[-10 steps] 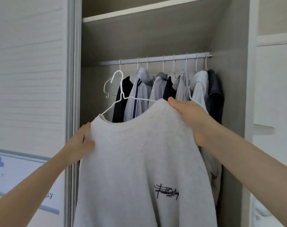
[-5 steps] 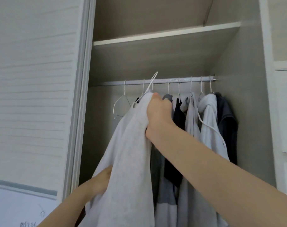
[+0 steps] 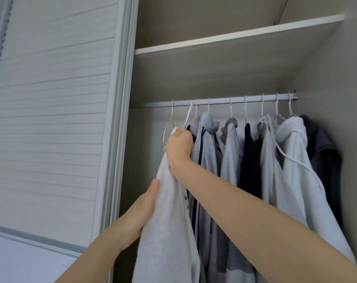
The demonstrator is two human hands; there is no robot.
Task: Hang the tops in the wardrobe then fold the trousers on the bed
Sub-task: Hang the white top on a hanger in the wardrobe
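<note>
A light grey sweatshirt (image 3: 167, 227) hangs edge-on from a white wire hanger (image 3: 189, 113) whose hook sits at the metal rail (image 3: 220, 101), left of the other clothes. My right hand (image 3: 179, 147) grips the top of the sweatshirt at the hanger's neck. My left hand (image 3: 142, 213) holds the sweatshirt's left side lower down, thumb along the fabric. Whether the hook rests fully on the rail I cannot tell. No trousers or bed are in view.
Several hung tops, grey, white and black (image 3: 249, 160), fill the rail to the right. An empty white hanger (image 3: 169, 127) hangs at the far left. A shelf (image 3: 234, 39) spans above the rail. A slatted sliding door (image 3: 51, 119) stands at left.
The sweatshirt turned edge-on, rose and went into the wardrobe; its hook now reaches the rail. My left hand slid down onto the garment's side. The view tilted upward.
</note>
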